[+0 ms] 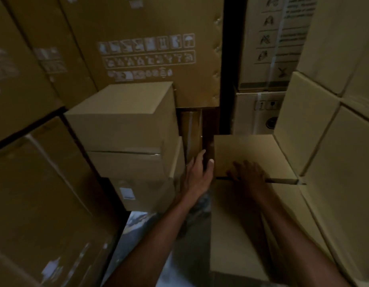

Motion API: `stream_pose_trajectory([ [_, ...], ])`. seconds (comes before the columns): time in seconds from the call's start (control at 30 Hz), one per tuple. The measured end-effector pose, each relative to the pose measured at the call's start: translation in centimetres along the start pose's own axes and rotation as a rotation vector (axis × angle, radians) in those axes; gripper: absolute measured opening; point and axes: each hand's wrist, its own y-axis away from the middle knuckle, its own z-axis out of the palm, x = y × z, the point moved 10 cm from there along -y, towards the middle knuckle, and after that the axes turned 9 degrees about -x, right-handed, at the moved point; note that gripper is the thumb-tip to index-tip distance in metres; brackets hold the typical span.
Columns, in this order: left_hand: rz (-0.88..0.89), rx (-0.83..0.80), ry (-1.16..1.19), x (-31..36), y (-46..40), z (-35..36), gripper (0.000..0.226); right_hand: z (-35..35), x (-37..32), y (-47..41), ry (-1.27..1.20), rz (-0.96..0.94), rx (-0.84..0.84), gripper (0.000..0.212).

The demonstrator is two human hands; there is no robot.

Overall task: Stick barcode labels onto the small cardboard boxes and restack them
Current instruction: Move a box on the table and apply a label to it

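Note:
A small plain cardboard box point(252, 150) sits on top of a lower stack at centre right. My right hand point(247, 172) lies flat on its top near the front edge, fingers spread. My left hand point(198, 175) reaches to the box's left side, thumb against its corner and fingers straight along the dark gap. To the left stands a stack of three small boxes point(125, 129); the lowest one bears a white barcode label point(127, 193) on its front face.
Large cartons point(146, 38) with handling symbols wall the back. Big taped cartons point(38, 193) fill the left. More small boxes point(324, 141) are stacked at the right. A lower carton point(237, 228) supports the held box. A strip of floor point(135, 226) shows below.

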Motion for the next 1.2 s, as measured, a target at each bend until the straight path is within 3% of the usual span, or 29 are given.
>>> stream_pose_trajectory([
  [0.07, 0.055, 0.057, -0.006, -0.1, 1.8, -2.9, 0.052, 0.1, -3.4, 1.0, -0.064, -0.046, 0.019, 0.065],
  [0.2, 0.105, 0.148, 0.011, -1.2, 6.1, -8.3, 0.043, 0.1, -11.3, 4.1, -0.208, -0.253, 0.106, 0.084],
  [0.27, 0.130, 0.247, 0.014, -2.1, 8.0, -11.5, 0.045, -0.6, -15.1, 6.2, -0.237, -0.319, 0.129, 0.067],
  [0.33, 0.211, 0.390, 0.061, -2.5, 10.0, -15.3, 0.036, -2.5, -18.7, 8.4, -0.286, -0.396, 0.235, 0.049],
  [0.43, 0.350, 0.621, 0.061, -2.0, 12.7, -21.6, 0.025, -6.5, -22.6, 11.6, -0.421, -0.461, 0.454, 0.062],
  [0.5, 0.412, 0.686, 0.027, -1.6, 13.1, -25.1, 0.028, -8.9, -25.2, 13.0, -0.403, -0.484, 0.628, 0.067],
  [0.6, 0.423, 0.644, -0.150, -0.5, 11.3, -28.5, 0.044, -10.6, -30.7, 13.6, -0.228, -0.520, 0.701, 0.070],
  [0.77, 0.219, 0.334, -0.645, -3.3, 7.0, -29.8, 0.086, -7.8, -35.2, 10.2, 0.132, -0.440, 0.507, 0.096],
  [0.87, 0.171, 0.218, -0.716, -5.5, 7.2, -29.4, 0.104, -6.7, -34.7, 10.2, 0.171, -0.406, 0.499, 0.105],
  [1.0, 0.214, 0.295, -0.580, -5.7, 9.8, -29.6, 0.096, -6.0, -34.4, 12.5, 0.146, -0.415, 0.560, 0.098],
  [1.2, 0.343, 0.523, -0.456, -4.5, 14.1, -31.3, 0.072, -3.0, -32.7, 16.6, 0.167, -0.379, 0.606, 0.108],
])
